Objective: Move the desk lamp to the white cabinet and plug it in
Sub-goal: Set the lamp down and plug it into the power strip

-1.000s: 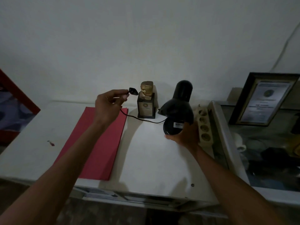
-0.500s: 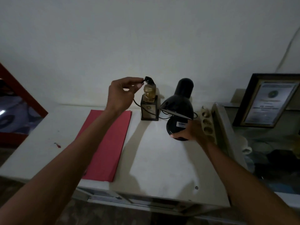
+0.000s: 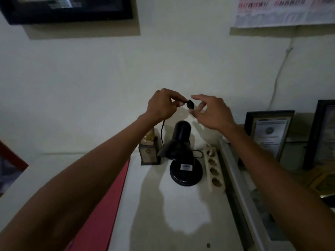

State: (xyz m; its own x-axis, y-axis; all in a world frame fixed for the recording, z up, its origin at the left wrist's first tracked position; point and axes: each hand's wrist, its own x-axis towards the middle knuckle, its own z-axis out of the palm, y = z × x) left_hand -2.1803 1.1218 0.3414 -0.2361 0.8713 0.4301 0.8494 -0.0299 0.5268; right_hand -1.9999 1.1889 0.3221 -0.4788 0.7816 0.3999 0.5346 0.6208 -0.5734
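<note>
Holding the plug (image 3: 190, 104) up at centre frame, my left hand (image 3: 163, 105) has it pinched between thumb and fingertips, rest of the fingers curled in; the black cord (image 3: 162, 132) hangs from that hand down behind the desk lamp (image 3: 181, 156). My right hand (image 3: 211, 113) is just beside the plug, fingers loosely spread and holding nothing — whether a fingertip touches the plug I can't tell, too blurred. Lamp sits on the white cabinet (image 3: 190, 214), lower centre, base flat, shade tilted toward the left of frame, so I judge the moving part done and the plugging-in part is the step in hand. The power strip (image 3: 213, 167) lies just right of the lamp base, w/ a row of sockets that look free. A small trophy (image 3: 149, 151) stands just left of the lamp, a red folder (image 3: 108, 205) lies lower left, framed certificates (image 3: 268, 133) lean at right. Next move, as I see it: pass or steady the plug w/ the right hand, turn the pins downward, bring it down to a socket — cord slack looks enough, but watch it doesn't snag the shade.
</note>
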